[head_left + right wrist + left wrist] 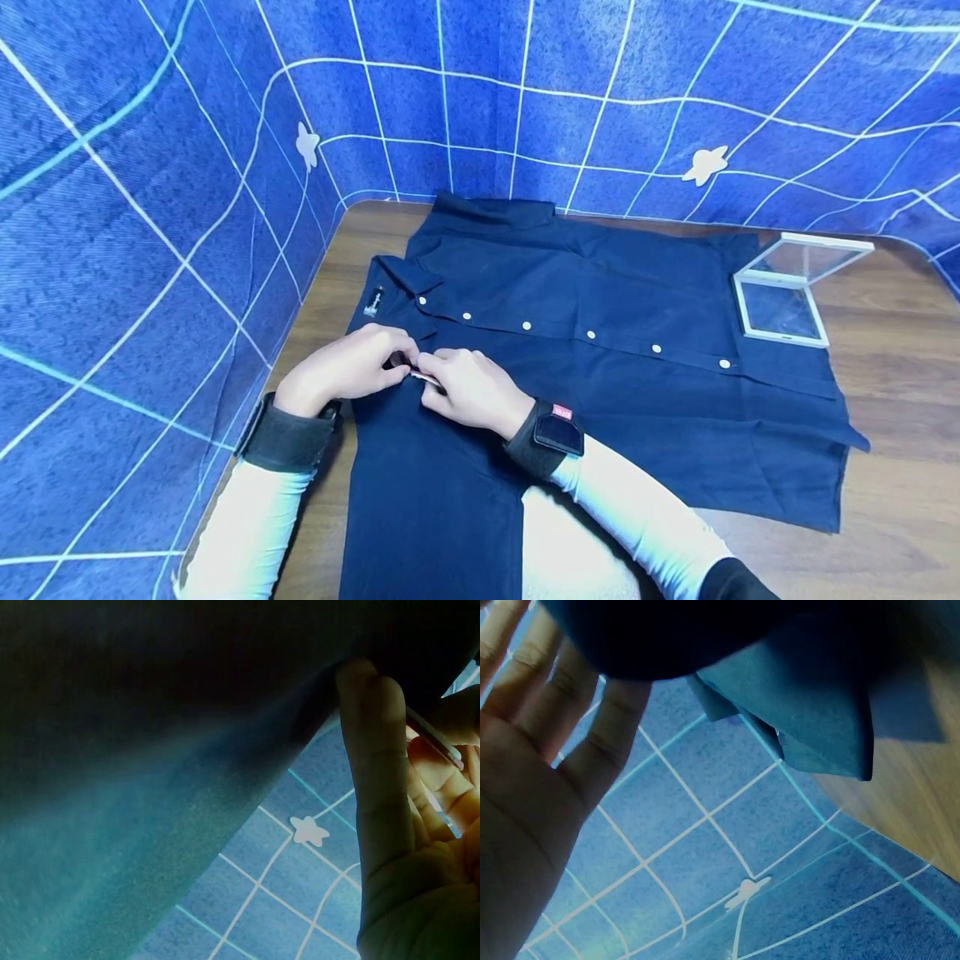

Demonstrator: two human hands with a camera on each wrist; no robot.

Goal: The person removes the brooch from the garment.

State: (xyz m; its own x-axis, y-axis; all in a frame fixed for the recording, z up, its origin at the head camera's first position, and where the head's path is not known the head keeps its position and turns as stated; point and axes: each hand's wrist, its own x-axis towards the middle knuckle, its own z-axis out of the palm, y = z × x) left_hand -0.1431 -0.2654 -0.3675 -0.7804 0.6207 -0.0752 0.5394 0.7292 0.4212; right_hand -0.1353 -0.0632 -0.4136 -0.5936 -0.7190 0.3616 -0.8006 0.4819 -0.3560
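Note:
A navy short-sleeved button-up shirt (pixel 622 425) lies spread on the table, its pale buttons in a row along the front. My right hand (pixel 476 392) grips a slim, light-coloured tool (pixel 427 378) between thumb and fingers, just below the collar. In the right wrist view the slim tool (pixel 439 742) shows a pinkish tip; I cannot tell its kind. My left hand (pixel 356 362) meets the tool's end, thumb and forefinger pinching the shirt there. Dark cloth hides the left fingertips in the left wrist view, with the other fingers (pixel 604 742) extended beneath.
A white-framed case (pixel 787 340) with a raised clear lid stands on the shirt's hem at the right. The wooden table (pixel 900 383) meets a blue curtain (pixel 480 108) with white lines and star shapes at the back and left.

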